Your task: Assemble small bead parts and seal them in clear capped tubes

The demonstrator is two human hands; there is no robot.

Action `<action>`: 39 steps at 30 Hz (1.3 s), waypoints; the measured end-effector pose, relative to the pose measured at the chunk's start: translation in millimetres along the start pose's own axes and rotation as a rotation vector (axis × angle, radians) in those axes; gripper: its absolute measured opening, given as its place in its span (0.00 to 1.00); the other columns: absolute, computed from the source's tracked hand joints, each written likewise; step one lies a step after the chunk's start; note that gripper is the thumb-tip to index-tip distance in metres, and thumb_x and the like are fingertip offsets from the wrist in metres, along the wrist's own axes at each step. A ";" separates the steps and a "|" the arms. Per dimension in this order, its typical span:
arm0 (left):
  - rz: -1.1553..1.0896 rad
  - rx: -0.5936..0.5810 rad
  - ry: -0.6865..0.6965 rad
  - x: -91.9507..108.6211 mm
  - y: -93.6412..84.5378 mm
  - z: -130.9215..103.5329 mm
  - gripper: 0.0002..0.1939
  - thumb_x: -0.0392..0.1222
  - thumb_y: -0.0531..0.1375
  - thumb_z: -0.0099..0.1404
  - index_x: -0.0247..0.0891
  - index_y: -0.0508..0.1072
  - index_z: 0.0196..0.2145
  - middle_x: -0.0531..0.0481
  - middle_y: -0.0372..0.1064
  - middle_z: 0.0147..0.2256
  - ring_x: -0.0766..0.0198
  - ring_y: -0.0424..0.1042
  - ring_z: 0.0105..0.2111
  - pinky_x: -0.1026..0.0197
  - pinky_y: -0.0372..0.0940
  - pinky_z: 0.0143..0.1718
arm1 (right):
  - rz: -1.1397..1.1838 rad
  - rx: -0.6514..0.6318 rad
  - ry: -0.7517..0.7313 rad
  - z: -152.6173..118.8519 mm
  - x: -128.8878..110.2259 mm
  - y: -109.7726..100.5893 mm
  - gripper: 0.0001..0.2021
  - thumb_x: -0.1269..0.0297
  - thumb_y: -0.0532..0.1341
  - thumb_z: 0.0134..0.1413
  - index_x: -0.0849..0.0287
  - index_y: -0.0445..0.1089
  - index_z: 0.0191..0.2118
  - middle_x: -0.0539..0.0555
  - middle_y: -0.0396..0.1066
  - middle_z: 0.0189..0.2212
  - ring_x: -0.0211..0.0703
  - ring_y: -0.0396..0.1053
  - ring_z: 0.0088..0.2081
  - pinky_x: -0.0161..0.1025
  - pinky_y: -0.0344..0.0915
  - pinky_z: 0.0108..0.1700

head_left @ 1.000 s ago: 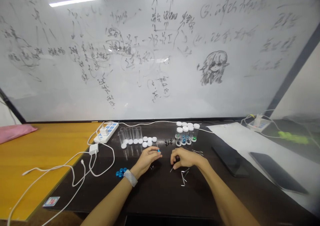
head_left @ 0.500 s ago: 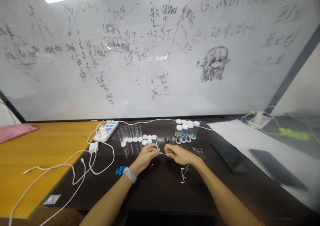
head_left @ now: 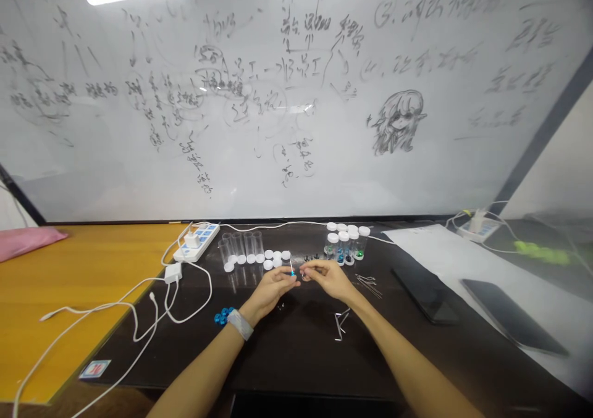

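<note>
My left hand (head_left: 274,288) pinches a small shiny blue part (head_left: 293,274). A thin light-coloured rod (head_left: 291,263) stands up from that part. Close on its right, the fingertips of my right hand (head_left: 327,276) are pressed together around something small and pale, too tiny to make out. By my left wrist lies a cluster of blue parts (head_left: 223,315). Bent metal hex keys (head_left: 340,325) rest on the dark table below my right hand, and several thin metal rods (head_left: 369,284) lie to its right. Small black parts (head_left: 311,258) are partly hidden behind my right hand.
Clear tubes (head_left: 243,245) and white caps (head_left: 277,256) stand at the back. Capped tubes (head_left: 343,245) with coloured parts are right of them. A power strip (head_left: 198,242) and white cables (head_left: 136,307) lie left; two dark phone-like slabs (head_left: 424,294) lie right.
My right hand has shifted slightly up and left, its fingertips now nearer the blue part. The thin rod between the hands no longer shows. My left hand has barely moved.
</note>
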State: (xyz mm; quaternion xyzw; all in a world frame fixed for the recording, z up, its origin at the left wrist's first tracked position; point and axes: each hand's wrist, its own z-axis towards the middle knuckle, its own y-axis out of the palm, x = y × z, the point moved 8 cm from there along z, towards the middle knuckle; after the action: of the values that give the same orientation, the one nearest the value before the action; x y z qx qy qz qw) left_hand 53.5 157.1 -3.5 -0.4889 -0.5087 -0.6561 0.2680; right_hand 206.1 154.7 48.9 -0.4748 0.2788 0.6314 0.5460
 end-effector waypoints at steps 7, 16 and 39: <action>-0.060 -0.008 -0.047 0.0 3.8 -1.7 0.18 0.34 0.72 0.55 0.33 0.75 0.43 0.47 0.78 0.33 0.60 0.80 0.38 0.64 0.71 0.46 | -0.052 0.093 -0.037 -2.6 -0.6 -2.5 0.17 0.52 0.69 0.51 0.59 0.79 0.41 0.57 0.79 0.36 0.49 0.78 0.37 0.45 0.77 0.42; -0.086 0.004 -0.072 1.1 6.0 -3.8 0.15 0.31 0.70 0.57 0.33 0.76 0.43 0.47 0.78 0.34 0.62 0.80 0.37 0.66 0.71 0.44 | 0.009 0.205 -0.070 0.8 8.5 -9.2 0.17 0.50 0.67 0.54 0.58 0.81 0.40 0.58 0.79 0.36 0.50 0.77 0.37 0.46 0.76 0.42; -0.003 -0.032 -0.004 4.1 8.0 -4.5 0.19 0.38 0.74 0.53 0.33 0.76 0.41 0.45 0.79 0.33 0.59 0.79 0.37 0.60 0.69 0.47 | -0.141 0.200 -0.053 -6.2 5.6 8.0 0.14 0.51 0.65 0.56 0.56 0.80 0.38 0.55 0.81 0.35 0.51 0.79 0.33 0.45 0.76 0.38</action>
State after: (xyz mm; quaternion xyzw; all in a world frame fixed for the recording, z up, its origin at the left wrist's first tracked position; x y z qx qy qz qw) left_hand 57.1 150.8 3.4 -0.4937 -0.4993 -0.6636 0.2581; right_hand 200.6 149.7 40.1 -0.4195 0.2916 0.5728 0.6410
